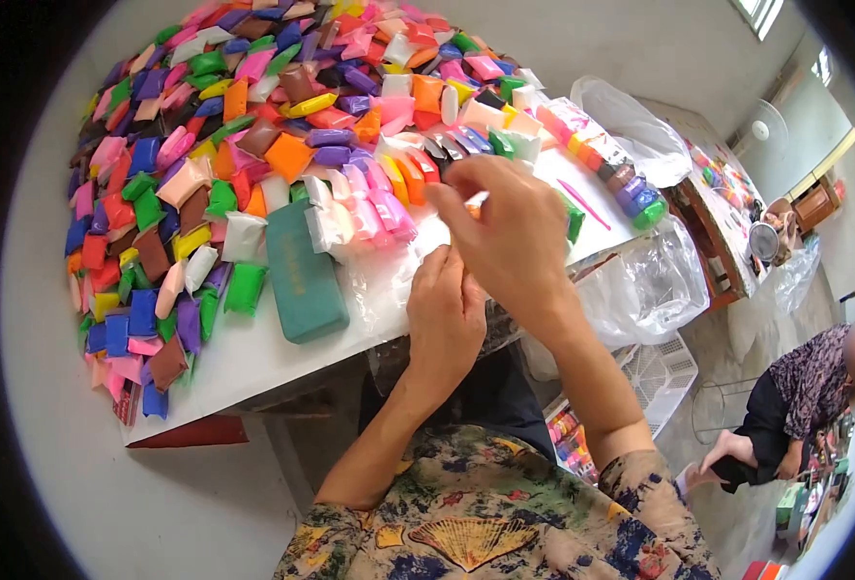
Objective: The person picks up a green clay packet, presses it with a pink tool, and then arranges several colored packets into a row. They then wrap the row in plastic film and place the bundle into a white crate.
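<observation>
My left hand [447, 304] is at the front edge of the white table [379, 309], its fingers curled together; what they hold, if anything, is hidden. Above and right of it is my right hand [505, 227], thumb and fingers bent toward each other near a row of colored packets [403, 179]. Whether something small is between them I cannot make out. Pink packets [379, 213] lie in clear plastic just left of my hands. A green box [304, 275] stands beside them.
A large heap of colored packets [224, 126] covers the table's left and back. At the right are a filled clear bag [602, 159], a pink stick [583, 204] and empty plastic bags [645, 280]. A white basket [662, 382] is below. Another person [814, 396] sits at far right.
</observation>
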The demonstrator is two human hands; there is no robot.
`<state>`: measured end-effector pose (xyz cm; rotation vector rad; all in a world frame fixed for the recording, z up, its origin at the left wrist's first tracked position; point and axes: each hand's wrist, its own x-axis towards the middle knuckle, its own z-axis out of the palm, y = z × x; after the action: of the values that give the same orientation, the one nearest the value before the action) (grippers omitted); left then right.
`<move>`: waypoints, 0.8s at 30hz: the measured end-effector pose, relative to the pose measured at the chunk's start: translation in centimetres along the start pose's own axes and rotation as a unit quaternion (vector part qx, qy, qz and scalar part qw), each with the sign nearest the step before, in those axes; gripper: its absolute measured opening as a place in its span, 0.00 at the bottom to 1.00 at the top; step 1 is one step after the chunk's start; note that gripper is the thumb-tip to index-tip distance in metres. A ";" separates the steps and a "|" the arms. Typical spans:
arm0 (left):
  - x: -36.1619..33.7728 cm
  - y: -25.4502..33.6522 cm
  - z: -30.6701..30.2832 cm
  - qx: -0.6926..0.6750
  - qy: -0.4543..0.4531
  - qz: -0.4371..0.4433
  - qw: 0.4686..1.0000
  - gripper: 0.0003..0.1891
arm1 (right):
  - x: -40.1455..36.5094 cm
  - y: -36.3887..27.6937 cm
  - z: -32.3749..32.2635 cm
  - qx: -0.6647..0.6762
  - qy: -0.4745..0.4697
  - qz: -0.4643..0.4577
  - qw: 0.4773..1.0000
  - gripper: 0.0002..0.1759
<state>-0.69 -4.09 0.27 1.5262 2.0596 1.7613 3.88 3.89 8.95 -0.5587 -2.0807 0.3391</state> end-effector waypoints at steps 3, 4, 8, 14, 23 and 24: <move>-0.3 -0.5 0.5 -0.022 0.018 0.018 0.999 0.11 | 2.1 -1.0 2.6 -0.078 -0.128 0.006 0.989 0.28; -0.3 -0.7 0.6 -0.017 0.019 0.026 0.999 0.11 | 2.6 -1.4 3.1 -0.095 -0.186 0.021 0.978 0.32; -0.3 -0.9 0.5 -0.029 0.023 0.025 0.999 0.15 | 3.0 -2.0 4.3 -0.101 -0.282 0.049 0.953 0.39; -0.4 -0.8 0.5 0.021 -0.015 0.034 0.999 0.21 | 2.6 -0.5 5.3 -0.127 -0.261 0.009 0.957 0.27; -0.4 -0.8 -0.1 -0.004 -0.084 0.041 0.996 0.21 | 2.2 -1.0 7.1 -0.173 -0.266 -0.004 0.948 0.18; -0.4 -0.7 -0.1 0.007 -0.068 0.046 0.997 0.19 | 2.2 -0.8 7.1 -0.169 -0.262 -0.004 0.950 0.17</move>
<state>-0.98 -4.35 -0.40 1.7188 1.9719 1.6226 -3.37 4.16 7.09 -0.7190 -2.6823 0.1289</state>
